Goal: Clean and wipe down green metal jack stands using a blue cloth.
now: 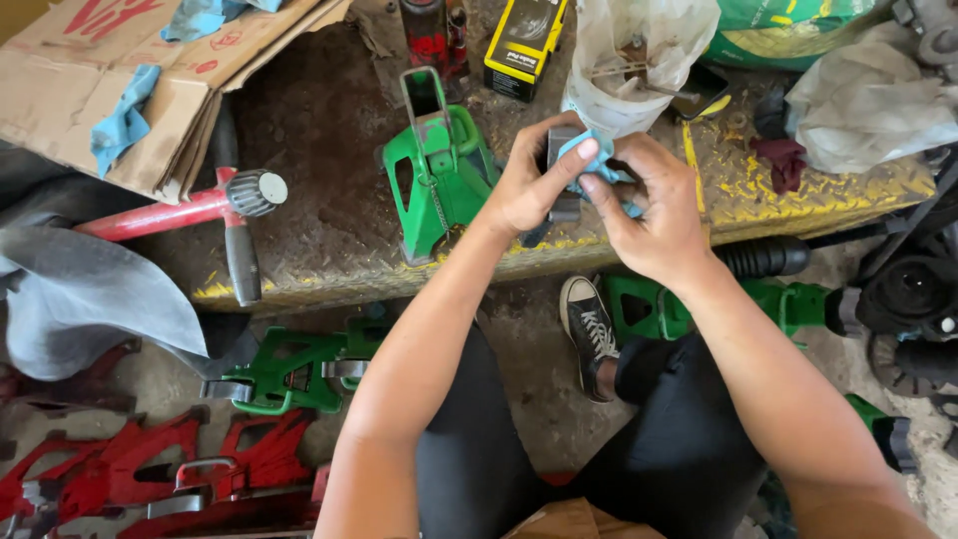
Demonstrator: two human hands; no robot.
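Both my hands meet above the edge of a worn yellow-edged metal platform (329,230). My left hand (534,180) grips a small dark grey metal part (562,150). My right hand (654,215) presses a light blue cloth (589,155) against that part with thumb and fingers. Most of the part is hidden by my fingers and the cloth. A green jack stand (434,165) stands upright just left of my left hand.
A clear plastic bag with bits (639,55) and a yellow-black box (524,40) sit behind my hands. At left lie a red-handled tool (190,210) and flattened cardboard (150,80). Green (299,369) and red jack stands (150,469) lie on the floor. A black rubber boot (913,299) is at right.
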